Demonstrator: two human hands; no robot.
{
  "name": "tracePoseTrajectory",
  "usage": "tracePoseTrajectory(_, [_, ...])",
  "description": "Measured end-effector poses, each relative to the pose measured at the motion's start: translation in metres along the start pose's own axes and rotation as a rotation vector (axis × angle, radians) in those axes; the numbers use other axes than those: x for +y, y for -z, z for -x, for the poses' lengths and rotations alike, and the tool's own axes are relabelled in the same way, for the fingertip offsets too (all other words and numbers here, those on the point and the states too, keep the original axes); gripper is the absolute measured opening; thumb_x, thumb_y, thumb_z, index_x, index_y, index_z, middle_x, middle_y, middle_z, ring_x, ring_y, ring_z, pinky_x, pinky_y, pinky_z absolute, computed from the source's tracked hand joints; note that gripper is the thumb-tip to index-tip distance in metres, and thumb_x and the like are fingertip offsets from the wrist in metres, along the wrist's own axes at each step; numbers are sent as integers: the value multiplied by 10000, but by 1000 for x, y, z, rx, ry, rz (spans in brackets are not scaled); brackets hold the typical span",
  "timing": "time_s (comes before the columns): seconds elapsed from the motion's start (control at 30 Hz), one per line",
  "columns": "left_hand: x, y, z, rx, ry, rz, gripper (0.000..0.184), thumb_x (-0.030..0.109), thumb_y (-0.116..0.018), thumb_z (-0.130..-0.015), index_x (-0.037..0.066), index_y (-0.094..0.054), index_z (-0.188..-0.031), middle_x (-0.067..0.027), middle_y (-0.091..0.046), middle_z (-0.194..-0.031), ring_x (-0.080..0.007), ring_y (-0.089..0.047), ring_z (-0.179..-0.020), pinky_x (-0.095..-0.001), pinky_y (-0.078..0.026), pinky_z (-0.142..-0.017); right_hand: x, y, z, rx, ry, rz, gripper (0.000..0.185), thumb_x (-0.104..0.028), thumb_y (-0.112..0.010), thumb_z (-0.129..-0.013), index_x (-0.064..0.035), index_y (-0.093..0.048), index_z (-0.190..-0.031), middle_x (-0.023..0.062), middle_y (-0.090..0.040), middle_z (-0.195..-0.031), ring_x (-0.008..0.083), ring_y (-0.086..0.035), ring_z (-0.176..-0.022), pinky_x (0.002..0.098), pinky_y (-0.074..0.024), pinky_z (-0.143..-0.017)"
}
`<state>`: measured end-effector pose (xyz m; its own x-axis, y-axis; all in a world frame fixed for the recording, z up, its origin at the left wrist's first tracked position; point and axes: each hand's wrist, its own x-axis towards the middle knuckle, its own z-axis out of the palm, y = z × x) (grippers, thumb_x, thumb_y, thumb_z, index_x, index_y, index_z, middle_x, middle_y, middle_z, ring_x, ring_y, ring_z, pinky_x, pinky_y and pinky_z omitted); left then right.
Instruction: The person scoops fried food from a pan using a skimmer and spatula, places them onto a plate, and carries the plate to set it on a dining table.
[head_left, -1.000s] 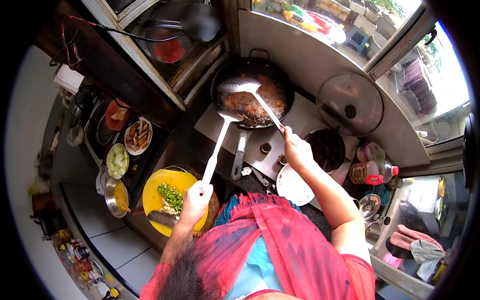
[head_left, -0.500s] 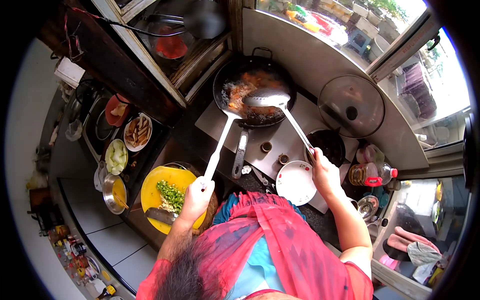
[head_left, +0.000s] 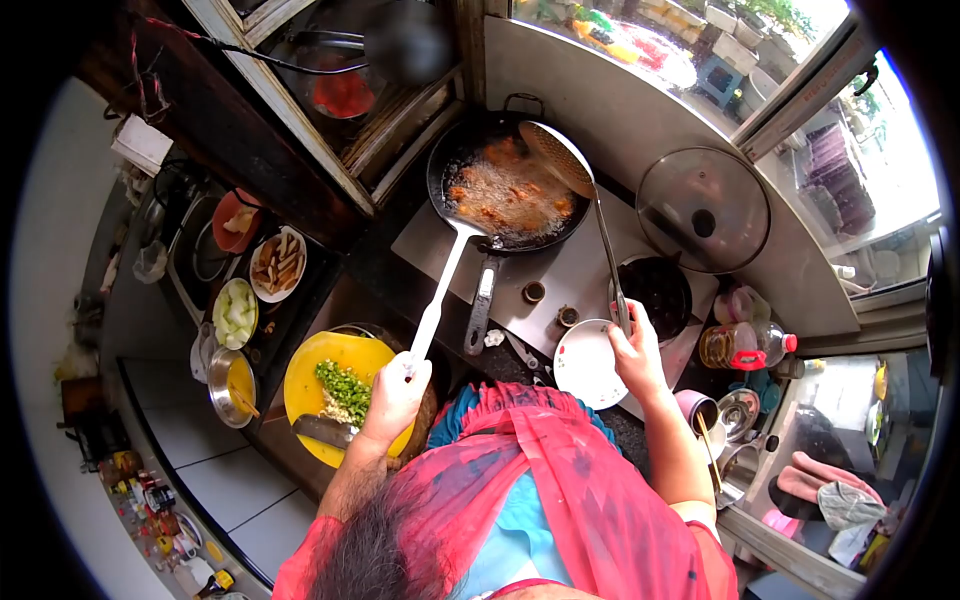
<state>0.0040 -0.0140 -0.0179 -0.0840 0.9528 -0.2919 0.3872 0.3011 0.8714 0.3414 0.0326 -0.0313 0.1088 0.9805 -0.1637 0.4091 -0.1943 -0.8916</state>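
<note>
A dark wok (head_left: 437, 185) holds bubbling liquid with orange-brown pieces (head_left: 510, 195). My left hand (head_left: 398, 398) is closed round the handle of a white spatula (head_left: 437, 298), whose blade rests at the wok's near edge. In my right hand (head_left: 637, 350) is the handle of a perforated skimmer (head_left: 560, 158); its head is tilted over the wok's right rim. Beneath my left hand's side lies a yellow board (head_left: 305, 375) with chopped greens (head_left: 340, 392) and a knife (head_left: 325, 431). A white plate (head_left: 585, 365) sits beside my right hand.
A glass lid (head_left: 703, 210) leans against the wall, near a dark pan (head_left: 655, 290). Oil bottles (head_left: 730, 347) stand at the right. At the left are a bowl of brown strips (head_left: 277, 265), a plate of pale green pieces (head_left: 235, 313) and a metal bowl (head_left: 232, 388).
The skimmer has moved from over the left of the wok to its right rim and turned on edge. My right hand has shifted right and down. The spatula has moved slightly right.
</note>
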Motion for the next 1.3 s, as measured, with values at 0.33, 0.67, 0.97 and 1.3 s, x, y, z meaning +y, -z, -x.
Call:
tracePoseTrajectory(0.33, [-4,0,2,13,14,3,209,156,-585,-881,-32,-550,-796,-71,-501,-597,-110,-460,-570,-309,-398,-530,6,-9,-3,5,-49,-69,297,-91,-533,-860,1,-484,-1138,154,-594,-982,197,-570,-915,298,-434,-843])
tracePoseTrajectory(0.67, [0,-1,1,-3,28,14,208,156,-588,-881,-28,-551,-792,-61,-490,-594,-99,-450,-570,-302,-390,-524,-3,-6,0,-23,-138,-86,299,-111,-550,-865,-12,-483,-1138,80,-556,-869,107,-412,-646,252,-413,-638])
tracePoseTrajectory(0.97, [5,-2,0,-6,6,3,206,156,-588,-881,-28,-551,-797,-54,-489,-591,-95,-448,-573,-299,-397,-529,16,-14,-3,7,-4,-136,230,-98,-518,-898,-81,-472,-1122,-64,-380,-583,20,-302,-405,210,-230,-370])
tracePoseTrajectory(1.3, [5,-1,-1,-12,20,20,209,159,-586,-884,-28,-555,-797,-28,-488,-595,-78,-438,-582,-290,-387,-523,15,-15,-4,11,27,-92,253,-97,-523,-893,-78,-475,-1140,-62,-383,-571,23,-313,-398,214,-238,-368])
